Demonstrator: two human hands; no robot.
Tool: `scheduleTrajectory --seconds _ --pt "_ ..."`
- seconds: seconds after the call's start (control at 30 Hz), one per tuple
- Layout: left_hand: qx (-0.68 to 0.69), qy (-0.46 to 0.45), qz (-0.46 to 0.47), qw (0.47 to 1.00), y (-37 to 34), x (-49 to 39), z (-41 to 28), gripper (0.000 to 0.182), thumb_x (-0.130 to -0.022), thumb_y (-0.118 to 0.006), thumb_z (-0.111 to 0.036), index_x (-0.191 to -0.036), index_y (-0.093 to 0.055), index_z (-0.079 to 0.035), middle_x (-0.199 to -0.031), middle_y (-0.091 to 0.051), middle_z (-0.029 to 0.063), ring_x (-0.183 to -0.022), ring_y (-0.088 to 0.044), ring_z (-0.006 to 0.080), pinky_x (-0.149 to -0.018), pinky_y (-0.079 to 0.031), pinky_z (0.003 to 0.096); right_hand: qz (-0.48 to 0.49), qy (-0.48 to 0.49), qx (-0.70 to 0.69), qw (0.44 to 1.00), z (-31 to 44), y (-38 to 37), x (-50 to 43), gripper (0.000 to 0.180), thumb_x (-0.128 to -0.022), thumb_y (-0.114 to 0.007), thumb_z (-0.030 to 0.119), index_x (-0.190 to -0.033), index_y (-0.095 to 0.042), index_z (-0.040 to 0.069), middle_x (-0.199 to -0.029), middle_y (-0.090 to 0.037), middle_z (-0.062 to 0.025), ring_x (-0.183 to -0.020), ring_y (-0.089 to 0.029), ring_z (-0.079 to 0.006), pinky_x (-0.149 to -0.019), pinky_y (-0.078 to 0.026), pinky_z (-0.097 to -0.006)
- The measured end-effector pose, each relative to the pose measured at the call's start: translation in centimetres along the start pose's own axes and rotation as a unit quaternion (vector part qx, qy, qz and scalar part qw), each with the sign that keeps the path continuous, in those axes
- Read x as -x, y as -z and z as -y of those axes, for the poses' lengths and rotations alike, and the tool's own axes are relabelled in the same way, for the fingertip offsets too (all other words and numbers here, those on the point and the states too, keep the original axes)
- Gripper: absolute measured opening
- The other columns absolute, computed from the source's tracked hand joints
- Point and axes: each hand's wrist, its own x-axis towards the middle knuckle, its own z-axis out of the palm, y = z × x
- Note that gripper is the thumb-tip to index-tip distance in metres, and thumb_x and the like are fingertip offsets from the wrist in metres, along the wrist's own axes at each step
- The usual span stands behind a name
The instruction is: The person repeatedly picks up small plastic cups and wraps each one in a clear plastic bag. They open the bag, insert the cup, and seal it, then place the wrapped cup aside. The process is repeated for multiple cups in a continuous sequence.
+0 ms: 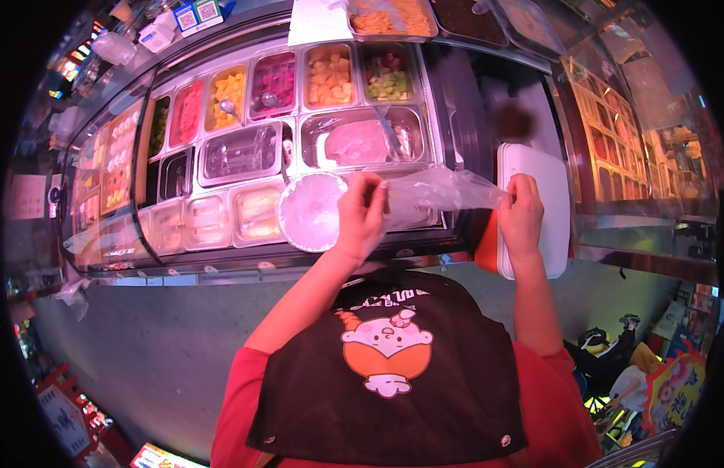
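A clear plastic bag or film [444, 188] is stretched between my two hands. My left hand [362, 212] pinches its left end, and my right hand [521, 205] pinches the other end between thumb and fingers. Just left of my left hand sits a round, pale bowl-like container [310, 212] with a crinkled rim; my left hand partly covers its right side. Behind the film, a steel pan [362, 140] holds a pale pink mass with a utensil leaning in it. Beneath the film, another pan is mostly hidden.
Several pans of diced fruit, among them orange cubes [329, 76] and yellow cubes [227, 93], line the counter's back. A white-lidded orange box [543, 222] stands by my right hand. Glass display cases [613, 146] flank the counter. A tray of orange-brown crumbs [391, 20] rests behind.
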Motion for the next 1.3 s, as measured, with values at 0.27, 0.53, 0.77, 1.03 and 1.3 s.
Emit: scheduleTrajectory --seconds 0.27,0.53,0.77,1.03,1.3 --pt "-0.327 -0.393 0.146 0.847 -1.8 -1.3 -0.7 0.016 -0.083 -0.068 -0.013 -0.089 -0.054 -0.008 -0.074 -0.05 0.0057 -0.057 -0.058 0.0207 -0.048 -0.046 0.0346 0.089 -0.024 -0.135 0.987 -5.3 0.7 3.3 0.043 -0.08 -0.057 -0.007 -0.122 -0.062 0.0 -0.093 -0.067 -0.0124 -0.084 -0.067 -0.0246 -0.081 -0.054 -0.0342" --pt "-0.613 -0.144 0.426 0.65 -3.5 -0.3 7.7 0.021 -0.087 -0.06 -0.024 -0.103 -0.063 -0.01 -0.096 -0.065 0.0105 -0.078 -0.069 0.0257 -0.067 -0.055 0.0376 -0.239 -0.41 -0.324 0.818 -12.4 4.2 3.8 0.021 -0.09 -0.056 -0.003 -0.11 -0.06 0.004 -0.079 -0.055 -0.0007 -0.065 -0.051 -0.01 -0.059 -0.042 -0.0242" --pt "-0.472 0.082 0.512 0.712 -2.6 -0.9 6.9 0.035 -0.094 -0.057 -0.029 -0.115 -0.062 -0.001 -0.125 -0.058 0.0231 -0.111 -0.059 0.0428 -0.095 -0.049 0.0454 -0.178 -0.464 -0.389 0.776 -4.7 2.5 3.0 0.022 -0.093 -0.059 0.01 -0.115 -0.063 0.005 -0.091 -0.061 -0.0024 -0.072 -0.057 -0.0124 -0.06 -0.047 -0.0259" --pt "-0.178 -0.252 -0.021 0.951 -0.9 1.6 -5.1 0.044 -0.081 -0.073 -0.019 -0.113 -0.052 0.003 -0.107 -0.055 0.0204 -0.1 -0.055 0.0349 -0.087 -0.045 0.0424 0.066 -0.417 -0.454 0.785 5.1 -4.3 3.6 0.054 -0.102 -0.047 0.046 -0.113 -0.066 -0.004 -0.104 -0.068 -0.0105 -0.09 -0.062 -0.0126 -0.075 -0.049 -0.0251" --pt "-0.125 0.066 -0.198 0.97 5.7 3.1 -4.0 0.015 -0.087 -0.059 0.002 -0.102 -0.06 0.001 -0.092 -0.061 0.0038 -0.08 -0.053 0.0087 -0.068 -0.046 0.0239 0.182 -0.347 -0.524 0.756 9.6 -6.8 -0.1 0.039 -0.103 -0.047 0.035 -0.103 -0.068 0.002 -0.089 -0.067 -0.0033 -0.075 -0.058 -0.0067 -0.066 -0.046 -0.0212"
